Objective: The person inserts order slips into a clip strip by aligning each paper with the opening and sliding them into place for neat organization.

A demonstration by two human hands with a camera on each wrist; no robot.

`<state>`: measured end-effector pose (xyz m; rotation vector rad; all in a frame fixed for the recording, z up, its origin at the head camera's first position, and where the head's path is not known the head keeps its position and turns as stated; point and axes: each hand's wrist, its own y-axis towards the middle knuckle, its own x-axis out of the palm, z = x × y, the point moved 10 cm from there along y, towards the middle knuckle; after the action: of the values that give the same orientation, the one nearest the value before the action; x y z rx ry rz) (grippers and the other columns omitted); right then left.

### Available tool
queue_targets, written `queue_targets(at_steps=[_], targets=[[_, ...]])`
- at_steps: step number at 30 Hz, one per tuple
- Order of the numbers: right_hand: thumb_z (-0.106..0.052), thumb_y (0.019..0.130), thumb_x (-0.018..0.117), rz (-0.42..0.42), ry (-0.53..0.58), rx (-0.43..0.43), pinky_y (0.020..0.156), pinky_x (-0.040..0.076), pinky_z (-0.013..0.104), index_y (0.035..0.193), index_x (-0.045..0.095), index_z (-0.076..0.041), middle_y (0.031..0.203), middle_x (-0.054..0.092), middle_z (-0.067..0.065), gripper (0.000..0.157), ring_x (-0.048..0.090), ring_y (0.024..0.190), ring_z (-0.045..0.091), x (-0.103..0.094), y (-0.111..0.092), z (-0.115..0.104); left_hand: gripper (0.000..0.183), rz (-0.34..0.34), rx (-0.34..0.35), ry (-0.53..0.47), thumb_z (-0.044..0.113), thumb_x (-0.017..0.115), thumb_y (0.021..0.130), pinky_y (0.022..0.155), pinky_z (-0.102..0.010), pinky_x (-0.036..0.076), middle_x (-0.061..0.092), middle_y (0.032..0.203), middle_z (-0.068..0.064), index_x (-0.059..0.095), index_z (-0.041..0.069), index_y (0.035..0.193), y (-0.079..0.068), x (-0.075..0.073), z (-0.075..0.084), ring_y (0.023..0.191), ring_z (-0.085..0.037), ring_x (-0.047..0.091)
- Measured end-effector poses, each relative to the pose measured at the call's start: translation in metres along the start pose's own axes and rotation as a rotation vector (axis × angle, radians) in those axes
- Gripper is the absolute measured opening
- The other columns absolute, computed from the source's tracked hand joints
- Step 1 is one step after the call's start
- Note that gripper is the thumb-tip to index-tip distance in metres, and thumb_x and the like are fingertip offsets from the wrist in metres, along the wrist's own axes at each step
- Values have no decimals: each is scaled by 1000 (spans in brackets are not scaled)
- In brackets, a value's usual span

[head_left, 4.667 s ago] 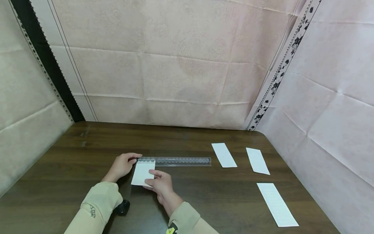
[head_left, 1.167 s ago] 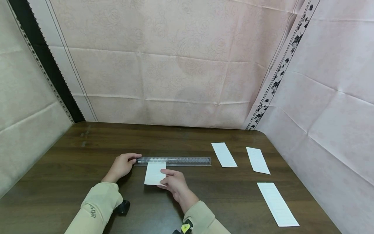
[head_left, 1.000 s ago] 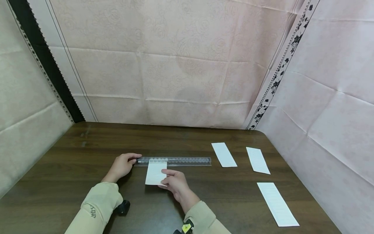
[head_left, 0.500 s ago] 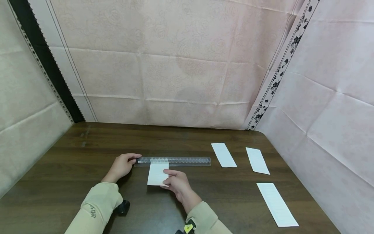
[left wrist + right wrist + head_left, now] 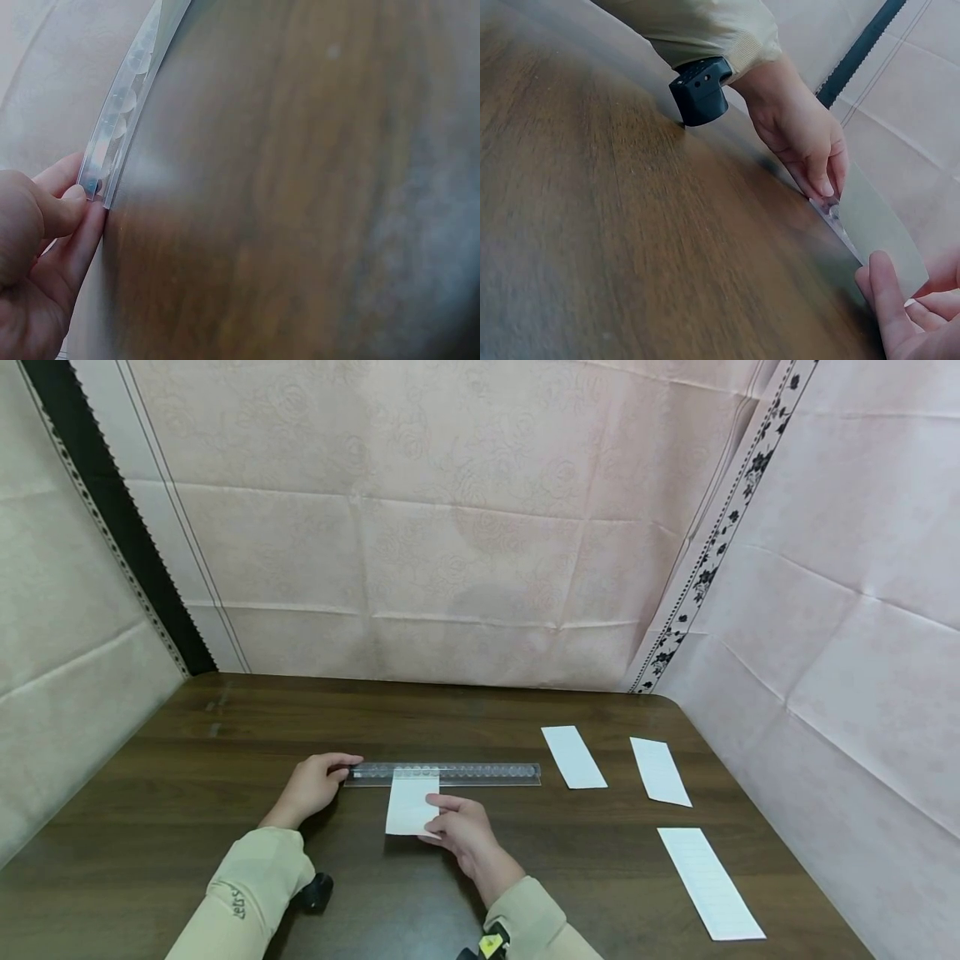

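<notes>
Watching from my end: the card [image 5: 409, 812] sits farther right along the ruler [image 5: 491, 774] than seconds ago, now just short of its middle, far edge showing through the clear plastic. Left hand [image 5: 311, 788] pinches the ruler's left end, same spot as before. Right hand [image 5: 468, 837] pinches the card's right edge. I judge this a steady sideways pass, partway along; ruler serving as guide.
</notes>
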<state>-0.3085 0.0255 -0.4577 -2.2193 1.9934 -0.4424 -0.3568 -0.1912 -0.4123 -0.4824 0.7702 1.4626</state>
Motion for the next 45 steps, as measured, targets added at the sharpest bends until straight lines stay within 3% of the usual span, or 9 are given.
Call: queue_targets(at_steps=[45], targets=[[18, 78, 54, 7, -31, -6, 73, 54, 35, 119, 58, 9, 108, 62, 19, 43, 60, 84, 22, -32, -4, -3, 27, -7, 7, -6, -2, 52, 92, 89, -53, 41, 58, 121, -20, 66, 4, 115, 0, -1, 0, 114, -38, 50]])
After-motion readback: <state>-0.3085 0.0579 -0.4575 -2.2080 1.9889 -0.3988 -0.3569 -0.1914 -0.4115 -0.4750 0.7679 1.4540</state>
